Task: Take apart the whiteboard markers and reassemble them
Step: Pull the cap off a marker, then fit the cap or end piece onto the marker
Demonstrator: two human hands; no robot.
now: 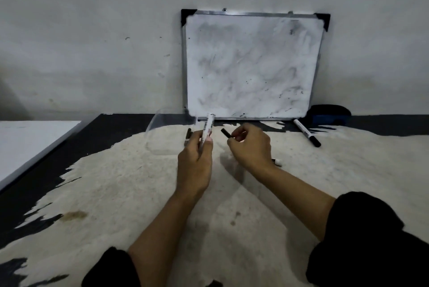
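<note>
**Two hands hold a dismantled marker over a worn counter**

Black sleeves fill the lower edge of the frame, bare forearms reaching up to mid-picture. The dark counter with a peeling pale surface lies bare across the lower left and lower right; its left edge runs diagonally beside a white slab at mid left.

The left hand is closed around a white cylindrical marker barrel with dark print, tilted up toward the board. The right hand pinches a short black marker piece just beside the barrel, not touching it.

A clear plastic container sits left of the hands. A smudged metal-framed whiteboard leans on the wall at the counter's far edge. A complete white marker with a black cap lies at mid right, near a dark blue eraser.
</note>
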